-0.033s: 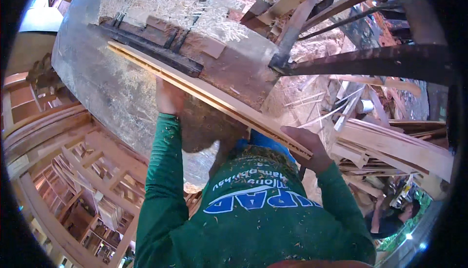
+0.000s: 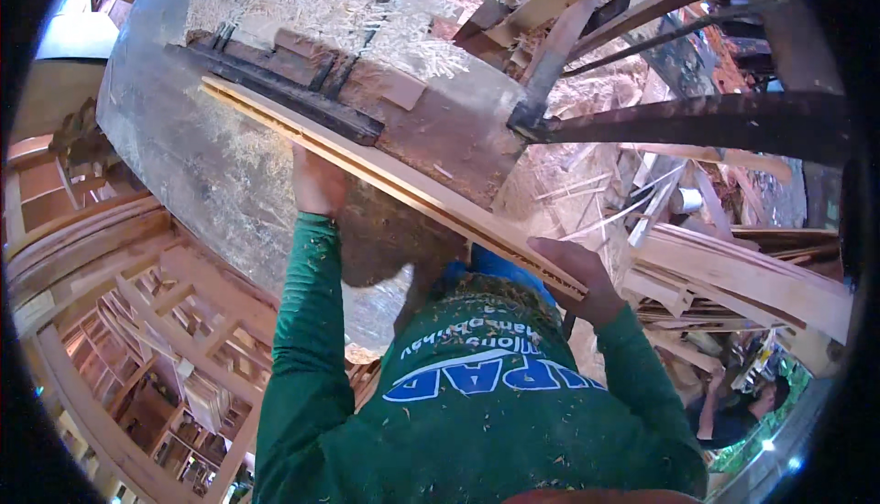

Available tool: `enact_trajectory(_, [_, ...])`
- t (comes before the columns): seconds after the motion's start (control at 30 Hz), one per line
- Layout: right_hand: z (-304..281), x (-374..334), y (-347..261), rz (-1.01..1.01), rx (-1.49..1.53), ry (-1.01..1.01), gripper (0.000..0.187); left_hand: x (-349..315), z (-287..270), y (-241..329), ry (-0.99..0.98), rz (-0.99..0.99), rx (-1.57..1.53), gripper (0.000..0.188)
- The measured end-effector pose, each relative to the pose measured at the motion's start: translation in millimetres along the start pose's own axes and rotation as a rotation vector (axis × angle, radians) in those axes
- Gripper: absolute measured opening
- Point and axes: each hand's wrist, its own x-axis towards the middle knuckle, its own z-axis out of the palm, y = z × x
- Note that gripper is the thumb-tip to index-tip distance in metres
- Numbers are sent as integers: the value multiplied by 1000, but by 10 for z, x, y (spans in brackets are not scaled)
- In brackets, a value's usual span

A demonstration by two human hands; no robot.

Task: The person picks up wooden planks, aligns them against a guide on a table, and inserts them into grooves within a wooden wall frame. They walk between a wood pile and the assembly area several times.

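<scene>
A long, pale wooden strip (image 2: 394,179) with a lengthwise groove slants across in front of me, its far end to the left and its near end to the right. My left hand (image 2: 319,181) is closed on it towards the far end, the fingers partly hidden behind the wood. Round the near end my right hand (image 2: 587,275) is closed, thumb along the top. Beneath and beyond the strip lies a worn grey worktable (image 2: 170,105). A dark straight bar (image 2: 284,92) fixed on the table runs close beside the strip's far half.
Wood shavings (image 2: 321,14) heap on the table's far side. A dark curved frame (image 2: 687,119) juts in from the right. Stacked boards (image 2: 733,270) lie at right, with another person (image 2: 733,408) beyond. Wooden chair-like frames (image 2: 156,321) fill the left.
</scene>
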Motion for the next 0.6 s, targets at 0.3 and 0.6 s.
enact_trajectory(0.3, [197,318,-122,-42,-138,42,36,129,-94,153,35,-35,126,70])
enact_trajectory(0.6, [292,526,-318,-15,-262,-20,40,292,-76,283,27,-78,76,74])
